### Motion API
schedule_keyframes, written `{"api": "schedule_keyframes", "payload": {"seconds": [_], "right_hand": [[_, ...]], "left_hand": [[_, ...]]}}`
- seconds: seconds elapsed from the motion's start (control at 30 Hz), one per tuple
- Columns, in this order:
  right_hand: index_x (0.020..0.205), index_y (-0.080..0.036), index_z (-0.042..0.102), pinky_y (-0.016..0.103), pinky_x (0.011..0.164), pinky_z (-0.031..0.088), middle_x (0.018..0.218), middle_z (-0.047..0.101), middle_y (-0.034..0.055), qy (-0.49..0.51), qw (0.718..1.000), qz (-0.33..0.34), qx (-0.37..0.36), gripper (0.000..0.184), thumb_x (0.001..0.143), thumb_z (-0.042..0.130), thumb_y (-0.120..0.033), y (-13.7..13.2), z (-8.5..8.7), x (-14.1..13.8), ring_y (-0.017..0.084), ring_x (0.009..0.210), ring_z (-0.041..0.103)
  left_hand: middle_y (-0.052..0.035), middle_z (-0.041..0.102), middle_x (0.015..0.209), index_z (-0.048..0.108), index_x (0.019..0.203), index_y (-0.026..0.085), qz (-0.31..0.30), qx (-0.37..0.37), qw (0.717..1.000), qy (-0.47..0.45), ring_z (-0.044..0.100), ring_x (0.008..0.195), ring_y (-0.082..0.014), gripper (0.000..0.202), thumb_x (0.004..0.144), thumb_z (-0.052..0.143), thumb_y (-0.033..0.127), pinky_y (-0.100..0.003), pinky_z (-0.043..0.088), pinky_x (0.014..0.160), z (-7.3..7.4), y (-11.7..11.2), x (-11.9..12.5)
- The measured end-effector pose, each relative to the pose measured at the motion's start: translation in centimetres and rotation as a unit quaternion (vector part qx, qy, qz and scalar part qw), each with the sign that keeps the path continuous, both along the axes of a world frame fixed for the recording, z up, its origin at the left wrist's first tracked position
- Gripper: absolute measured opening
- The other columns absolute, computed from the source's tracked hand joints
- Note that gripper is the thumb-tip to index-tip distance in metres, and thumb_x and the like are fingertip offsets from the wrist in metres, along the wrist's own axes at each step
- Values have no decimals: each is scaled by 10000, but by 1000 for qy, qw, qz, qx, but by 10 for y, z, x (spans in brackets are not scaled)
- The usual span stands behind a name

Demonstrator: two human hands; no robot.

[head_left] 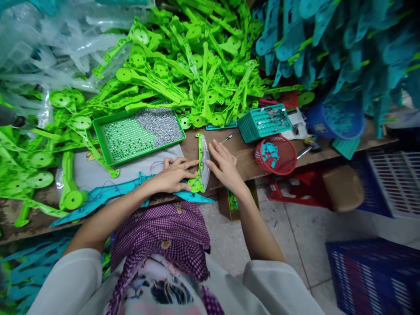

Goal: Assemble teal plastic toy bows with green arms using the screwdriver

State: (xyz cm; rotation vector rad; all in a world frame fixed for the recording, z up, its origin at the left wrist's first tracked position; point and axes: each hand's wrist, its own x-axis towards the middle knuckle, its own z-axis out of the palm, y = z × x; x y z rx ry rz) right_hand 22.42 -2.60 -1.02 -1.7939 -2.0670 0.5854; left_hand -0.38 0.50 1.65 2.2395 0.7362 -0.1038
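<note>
A lime-green plastic part [199, 164] with a clear plastic piece [205, 168] along its right side stands at the table's front edge. My left hand [173, 176] reaches it from the left, thumb and fingers at its green edge, steadying it. On the right, my right hand [225, 164] has its fingers stretched out, with the thumb by the clear piece. Whether those fingertips press on it I cannot tell. Below my left forearm lies a long teal plastic part [114, 189] with thin wires, partly hidden by the arm.
Behind lies a green tray [131, 135] of small metal screws, backed by a heap of lime-green parts [193, 57]. To the right are stacked teal trays [262, 124], a red basket [276, 155] with blue pieces, a screwdriver [229, 137] and a blue tub [337, 118]. Teal parts [295, 35] are piled behind.
</note>
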Motion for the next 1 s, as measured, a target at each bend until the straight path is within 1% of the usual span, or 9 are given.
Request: {"api": "schedule_keyframes", "payload": {"seconds": [0.1, 0.17, 0.27, 0.33, 0.43, 0.57, 0.73, 0.87, 1.0], "right_hand": [[1446, -336, 375, 592, 1096, 247, 1519, 420, 42, -26, 999, 31, 2, 463, 985, 341, -352, 5, -3, -4, 276, 1460, 270], [1408, -311, 440, 583, 1108, 221, 1477, 478, 45, -37, 998, 37, 30, 434, 985, 346, -333, 10, -2, -6, 263, 1463, 269], [1264, -265, 579, 568, 1122, 199, 1422, 541, 57, -45, 996, 48, 66, 357, 978, 380, -343, 20, -1, -7, 260, 1462, 274], [1141, -241, 628, 558, 1134, 184, 1406, 557, 61, -46, 994, 64, 74, 309, 977, 382, -335, 28, -1, -7, 252, 1454, 296], [1007, -236, 625, 553, 1153, 147, 1384, 578, 54, -62, 991, 91, 78, 269, 981, 366, -302, 37, -1, -8, 228, 1423, 361], [951, -246, 608, 564, 1168, 81, 1354, 603, 48, -88, 988, 88, 93, 246, 979, 365, -272, 38, 0, -17, 211, 1354, 465], [1011, -223, 611, 535, 1162, 168, 1374, 584, 74, -70, 992, 39, 93, 258, 971, 359, -260, 32, -6, -23, 208, 1328, 496], [1097, -229, 598, 510, 1149, 240, 1387, 575, 67, -9, 997, 26, 72, 272, 957, 371, -278, 33, -10, -19, 204, 1351, 467], [1096, -239, 584, 476, 1113, 321, 1379, 583, 71, 72, 995, 22, 60, 243, 941, 410, -308, 34, -8, -14, 208, 1348, 468]], "left_hand": [[-18, 285, 1581, 627, 1249, 319, -3, 2, 1000, 4, 300, 1342, -386, 398, 854, 661, 356, -618, 301, 988, -2, 0, 0], [-16, 285, 1581, 623, 1253, 320, -4, 3, 1000, 6, 304, 1338, -380, 407, 851, 665, 363, -611, 306, 980, -3, 1, 0], [-7, 287, 1581, 625, 1251, 325, -1, 1, 1000, 5, 300, 1339, -376, 406, 849, 666, 365, -607, 302, 981, -4, 1, 0], [-5, 290, 1579, 629, 1247, 331, 1, -1, 1000, 1, 298, 1338, -374, 396, 853, 658, 362, -607, 297, 984, -5, 1, 0], [-4, 299, 1576, 624, 1255, 337, 2, -8, 1000, 1, 298, 1333, -373, 402, 855, 655, 365, -605, 296, 983, -5, 1, 0], [2, 303, 1574, 619, 1258, 338, 4, -9, 1000, 0, 303, 1330, -372, 410, 852, 661, 368, -597, 298, 976, -8, 1, 0], [-1, 296, 1577, 633, 1233, 314, 2, 5, 1000, 4, 309, 1327, -373, 393, 849, 665, 393, -576, 321, 955, -9, 0, -1], [-4, 295, 1577, 632, 1227, 314, -1, 10, 1000, 7, 316, 1328, -366, 382, 855, 661, 393, -563, 320, 955, -5, 0, -1], [-10, 299, 1576, 630, 1229, 309, -3, 12, 1000, 5, 319, 1328, -366, 382, 858, 655, 395, -555, 320, 952, -5, 1, -1]]}}
